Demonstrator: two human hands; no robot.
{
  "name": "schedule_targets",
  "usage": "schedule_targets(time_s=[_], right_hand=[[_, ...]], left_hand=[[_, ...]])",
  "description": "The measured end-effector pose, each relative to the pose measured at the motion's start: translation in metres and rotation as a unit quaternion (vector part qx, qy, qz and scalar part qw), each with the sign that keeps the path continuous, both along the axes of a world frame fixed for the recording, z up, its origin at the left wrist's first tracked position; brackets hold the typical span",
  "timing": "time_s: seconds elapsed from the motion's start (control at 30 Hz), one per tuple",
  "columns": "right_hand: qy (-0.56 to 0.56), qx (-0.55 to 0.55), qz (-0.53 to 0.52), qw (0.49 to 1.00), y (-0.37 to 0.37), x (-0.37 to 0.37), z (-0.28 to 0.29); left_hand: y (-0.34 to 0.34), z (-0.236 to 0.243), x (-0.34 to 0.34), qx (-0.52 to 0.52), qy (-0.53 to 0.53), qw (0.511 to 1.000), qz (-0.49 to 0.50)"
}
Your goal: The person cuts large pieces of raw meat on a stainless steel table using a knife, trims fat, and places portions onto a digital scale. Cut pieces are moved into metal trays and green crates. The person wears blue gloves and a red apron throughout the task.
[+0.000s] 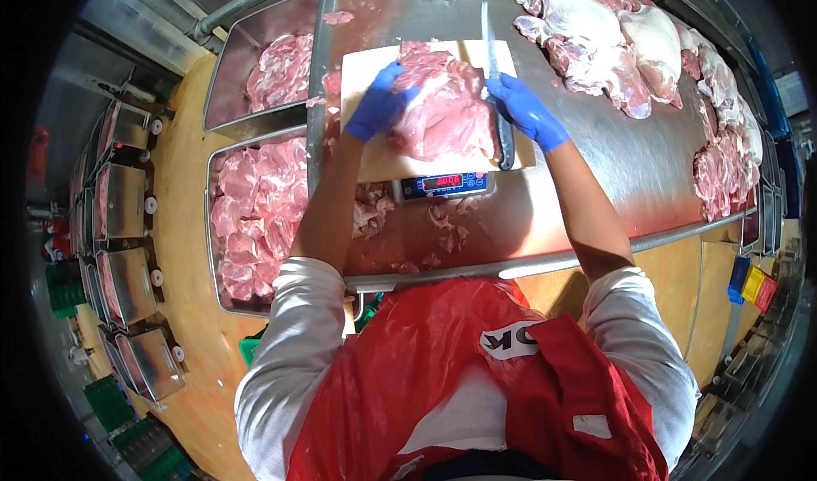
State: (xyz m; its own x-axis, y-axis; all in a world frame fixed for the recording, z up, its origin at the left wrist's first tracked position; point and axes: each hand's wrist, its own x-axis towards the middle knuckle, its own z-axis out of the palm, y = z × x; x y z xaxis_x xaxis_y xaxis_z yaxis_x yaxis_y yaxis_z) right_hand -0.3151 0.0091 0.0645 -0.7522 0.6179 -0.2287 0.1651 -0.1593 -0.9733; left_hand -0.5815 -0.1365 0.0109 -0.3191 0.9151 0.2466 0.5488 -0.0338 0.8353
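Observation:
A slab of raw pink meat (442,111) lies on a pale cutting board (366,162), which sits above a small blue scale (438,185) with a lit red display. My left hand (379,106), in a blue glove, grips the slab's left edge, its thumb on top and some fingers partly hidden. At the board's right side, my blue-gloved right hand (523,111) has its fingers closed at the middle of a knife (505,140). The knife's blade points away from me past the board's far edge, and its black handle comes toward me.
Large pieces of meat with pale skin (587,25) cover the right of the steel table (587,166). Two metal trays of cut meat (259,209) stand at its left. Small trimmings (451,226) lie near the scale. Racked steel bins (123,200) line the far left.

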Motion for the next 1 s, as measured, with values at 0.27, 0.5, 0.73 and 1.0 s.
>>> schedule_targets(time_s=[0.27, 0.5, 0.73, 1.0], right_hand=[[0.081, -0.152, -0.099, 0.98, -0.045, 0.054, -0.008], [0.141, -0.2, -0.246, 0.938, -0.106, 0.025, -0.004], [0.161, -0.121, -0.184, 0.962, -0.073, -0.005, 0.004], [0.114, -0.064, -0.131, 0.983, 0.015, -0.013, -0.013]], left_hand=[[-0.006, 0.009, -0.021, 0.014, -0.171, 0.985, 0.018], [0.038, 0.044, 0.009, -0.05, -0.099, 0.989, -0.096], [-0.025, 0.068, 0.118, 0.091, 0.264, 0.957, 0.081], [-0.03, 0.06, 0.132, 0.174, 0.07, 0.982, 0.011]])
